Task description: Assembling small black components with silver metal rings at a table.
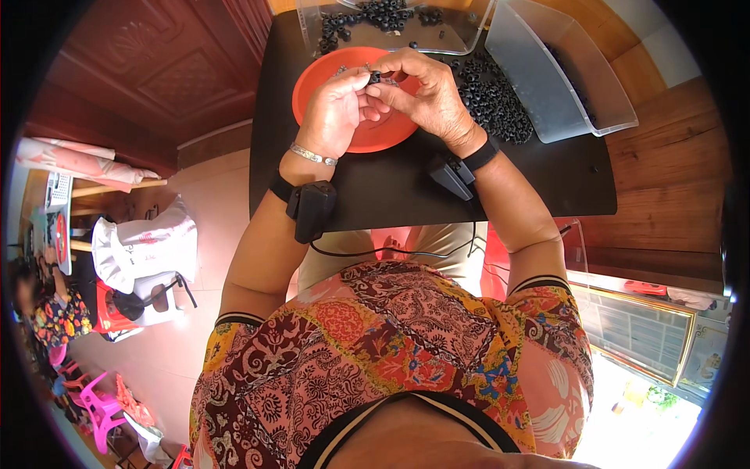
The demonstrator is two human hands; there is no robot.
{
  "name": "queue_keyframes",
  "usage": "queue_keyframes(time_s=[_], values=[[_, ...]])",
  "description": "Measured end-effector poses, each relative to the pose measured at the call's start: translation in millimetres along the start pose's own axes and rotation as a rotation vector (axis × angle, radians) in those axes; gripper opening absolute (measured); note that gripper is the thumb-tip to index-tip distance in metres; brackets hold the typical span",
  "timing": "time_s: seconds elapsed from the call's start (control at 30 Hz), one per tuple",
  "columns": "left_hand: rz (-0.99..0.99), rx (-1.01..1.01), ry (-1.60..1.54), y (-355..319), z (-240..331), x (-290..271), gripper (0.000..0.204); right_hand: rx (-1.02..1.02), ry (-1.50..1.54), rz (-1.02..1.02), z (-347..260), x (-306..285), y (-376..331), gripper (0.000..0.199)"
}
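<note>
Over a round orange-red plastic dish [306, 87] my two hands meet at a small black ring-shaped part [375, 77]. My left hand [337, 109] pinches it between thumb and fingers. From the other side, the thumb and forefinger of my right hand [422, 90] close at the same part; whether they hold a second tiny piece cannot be made out. Small greyish pieces lie in the dish, partly hidden behind my fingers. A heap of similar black parts [500, 102] spreads on the dark table just right of my right hand.
The black table [375, 195] carries a clear bin [469, 39] with black parts at the back and a tilted translucent bin [547, 78] at the right. A cable [422, 253] hangs between my wrist devices. Another person [62, 313] sits far left, near a white bag [148, 242].
</note>
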State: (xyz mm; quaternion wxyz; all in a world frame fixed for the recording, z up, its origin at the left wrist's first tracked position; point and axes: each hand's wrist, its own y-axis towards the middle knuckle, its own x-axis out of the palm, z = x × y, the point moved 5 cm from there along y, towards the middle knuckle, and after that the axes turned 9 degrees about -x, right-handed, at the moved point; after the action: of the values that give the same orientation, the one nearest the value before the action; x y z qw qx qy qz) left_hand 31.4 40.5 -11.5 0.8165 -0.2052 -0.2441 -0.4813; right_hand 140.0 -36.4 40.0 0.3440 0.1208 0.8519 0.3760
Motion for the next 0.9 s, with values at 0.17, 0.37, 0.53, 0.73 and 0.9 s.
queue_keyframes(time_s=[0.17, 0.37, 0.53, 0.73, 0.9], values=[[-0.021, -0.065, -0.112, 7.0, -12.5, -9.6, 0.026, 0.032, -0.043, -0.040, 1.6, 1.9, 0.6, 0.022], [0.006, -0.066, -0.085, 5.7, -14.3, -4.7, 0.026, 0.272, 0.272, -0.067, 16.2, 8.3, -4.5, 0.016], [-0.008, -0.082, -0.049, 5.8, -15.8, -6.6, 0.025, 0.362, 0.475, -0.016, 22.7, 11.7, -7.4, 0.015], [-0.003, -0.117, -0.110, 4.3, -18.0, -8.3, 0.023, 0.300, 0.475, 0.048, 23.2, 14.5, -8.6, 0.014], [0.039, -0.101, -0.151, 4.3, -18.5, -8.7, 0.025, 0.163, 0.278, 0.033, 21.9, 14.5, -8.0, 0.011]])
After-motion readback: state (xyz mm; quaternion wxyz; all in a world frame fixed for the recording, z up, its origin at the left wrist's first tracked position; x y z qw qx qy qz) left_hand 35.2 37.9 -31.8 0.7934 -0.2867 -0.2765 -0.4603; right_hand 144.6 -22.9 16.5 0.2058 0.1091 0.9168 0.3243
